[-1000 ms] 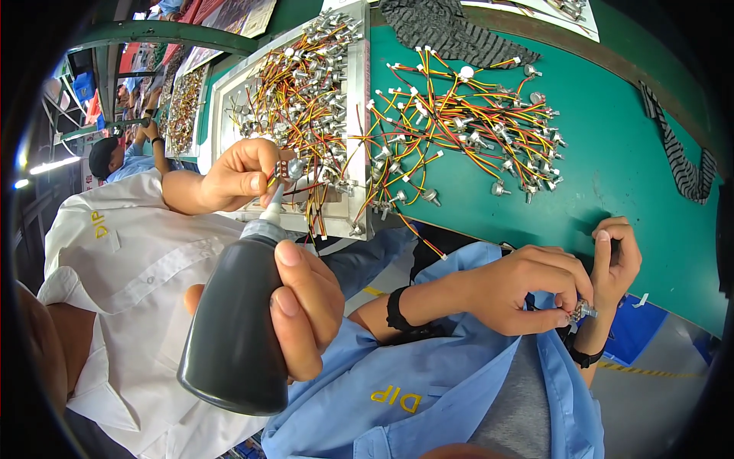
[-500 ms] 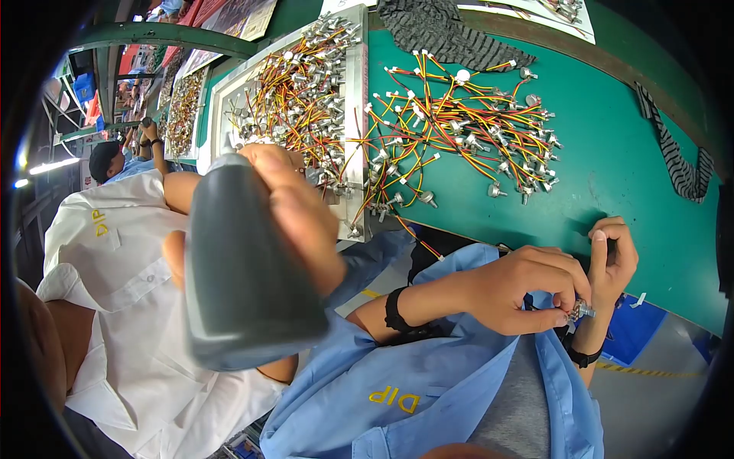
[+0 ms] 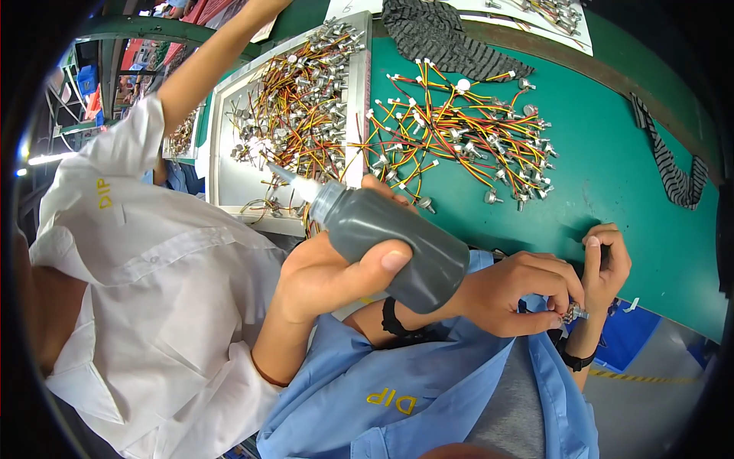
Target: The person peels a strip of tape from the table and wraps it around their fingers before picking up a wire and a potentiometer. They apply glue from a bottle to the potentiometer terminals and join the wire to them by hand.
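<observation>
My left hand (image 3: 527, 294) pinches a small metal potentiometer (image 3: 575, 312) between thumb and fingers, its shaft pointing right. Just beyond it, at the near edge of the green table, my right hand (image 3: 609, 264) is curled with thumb against fingers; whatever it may hold is hidden. A heap of wired potentiometers (image 3: 474, 138), with red, yellow and black leads and white plugs, lies ahead of my hands. To my left, a co-worker's hand (image 3: 329, 275) grips a dark grey squeeze bottle (image 3: 401, 249) with a pointed nozzle, tilted across my left forearm in the view.
A white-rimmed tray (image 3: 358, 107) full of wired potentiometers stands left of the heap. A striped grey cloth (image 3: 451, 42) lies behind it, and another striped strip (image 3: 673, 164) at far right. White paper (image 3: 573, 30) with parts lies at the back. A blue bin (image 3: 631, 336) is below the table edge.
The co-worker's bottle has swung right and tipped, its nozzle now showing toward the upper left. The co-worker's other arm now stretches to the top left. My hands have hardly moved.
</observation>
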The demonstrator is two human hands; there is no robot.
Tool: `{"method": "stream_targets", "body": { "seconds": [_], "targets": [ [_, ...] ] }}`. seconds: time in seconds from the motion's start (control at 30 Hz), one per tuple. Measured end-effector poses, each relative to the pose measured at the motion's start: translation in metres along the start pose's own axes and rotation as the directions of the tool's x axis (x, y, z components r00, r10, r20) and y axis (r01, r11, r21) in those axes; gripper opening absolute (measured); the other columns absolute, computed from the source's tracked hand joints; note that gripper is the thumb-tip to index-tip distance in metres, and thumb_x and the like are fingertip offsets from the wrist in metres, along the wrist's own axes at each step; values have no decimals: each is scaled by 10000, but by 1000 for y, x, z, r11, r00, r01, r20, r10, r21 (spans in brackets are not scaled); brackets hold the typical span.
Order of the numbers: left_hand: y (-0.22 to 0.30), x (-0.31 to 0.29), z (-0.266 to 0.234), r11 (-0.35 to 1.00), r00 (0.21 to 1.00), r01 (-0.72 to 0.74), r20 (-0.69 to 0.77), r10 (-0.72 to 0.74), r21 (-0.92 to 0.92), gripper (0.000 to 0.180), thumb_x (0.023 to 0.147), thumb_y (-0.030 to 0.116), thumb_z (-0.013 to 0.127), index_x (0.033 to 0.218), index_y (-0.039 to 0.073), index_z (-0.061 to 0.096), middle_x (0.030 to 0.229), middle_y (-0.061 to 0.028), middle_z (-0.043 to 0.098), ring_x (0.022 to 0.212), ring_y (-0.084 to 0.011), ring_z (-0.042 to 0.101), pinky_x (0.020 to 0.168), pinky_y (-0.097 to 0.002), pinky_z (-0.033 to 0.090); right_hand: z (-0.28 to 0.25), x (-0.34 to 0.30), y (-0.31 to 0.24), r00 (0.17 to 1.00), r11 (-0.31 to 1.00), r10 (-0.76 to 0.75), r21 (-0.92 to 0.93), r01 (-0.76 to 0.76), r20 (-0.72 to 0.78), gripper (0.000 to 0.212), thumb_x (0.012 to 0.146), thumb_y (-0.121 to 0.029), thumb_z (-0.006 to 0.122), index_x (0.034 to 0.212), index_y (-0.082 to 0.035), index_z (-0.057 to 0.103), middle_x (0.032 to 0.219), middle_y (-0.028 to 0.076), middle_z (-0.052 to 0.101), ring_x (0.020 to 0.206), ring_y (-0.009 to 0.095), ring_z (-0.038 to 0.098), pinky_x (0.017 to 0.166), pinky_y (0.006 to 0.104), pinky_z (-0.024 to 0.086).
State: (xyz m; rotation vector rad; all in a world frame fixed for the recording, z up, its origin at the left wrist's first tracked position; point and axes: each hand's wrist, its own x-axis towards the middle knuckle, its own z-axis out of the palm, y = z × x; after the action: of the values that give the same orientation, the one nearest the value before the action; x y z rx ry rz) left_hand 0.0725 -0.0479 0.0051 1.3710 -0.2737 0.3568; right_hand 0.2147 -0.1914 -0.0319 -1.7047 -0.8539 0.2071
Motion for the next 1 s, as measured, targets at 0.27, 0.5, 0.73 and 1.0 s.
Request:
{"method": "stream_targets", "body": {
  "seconds": [0.27, 0.5, 0.73, 1.0],
  "targets": [
    [10, -3, 1, 998, 998, 59, -7, -59, 14, 60, 852, 19, 664, 846, 39, 608, 1131, -149, 676, 889, -271, 645, 774, -373, 498, -4, -4, 3, 999, 999, -13, -30, 14, 32, 92, 941, 36, 562, 856, 15, 535, 832, 93, 588, 728, 133, 503, 659, 261, 403],
    [13, -1, 5, 1000, 993, 18, -114, -15, 20, 43, 864, 8, 654, 894, 8, 623, 1134, -208, 666, 914, -252, 650, 801, -354, 512, -4, -9, -4, 999, 999, 38, -19, -38, -30, 98, 881, 29, 623, 813, 23, 554, 787, 108, 609, 706, 178, 557, 674, 297, 450],
    [18, 4, 15, 999, 927, -52, -373, 52, 11, 119, 934, 53, 598, 1004, -39, 623, 1208, -259, 588, 1017, -279, 629, 811, -367, 528, 4, -4, -6, 991, 980, -32, 191, 57, -130, 68, 888, 38, 610, 823, 26, 590, 794, 122, 626, 721, 187, 581, 680, 315, 470],
    [16, 5, 21, 996, 890, -73, -447, 90, 56, 133, 953, 51, 613, 1050, -40, 610, 1250, -269, 554, 1053, -295, 625, 805, -378, 548, -5, -3, -61, 889, 880, -416, 163, 447, -192, 135, 773, 31, 636, 895, 20, 695, 755, 99, 632, 628, 194, 572, 618, 334, 421]
  ]
}}
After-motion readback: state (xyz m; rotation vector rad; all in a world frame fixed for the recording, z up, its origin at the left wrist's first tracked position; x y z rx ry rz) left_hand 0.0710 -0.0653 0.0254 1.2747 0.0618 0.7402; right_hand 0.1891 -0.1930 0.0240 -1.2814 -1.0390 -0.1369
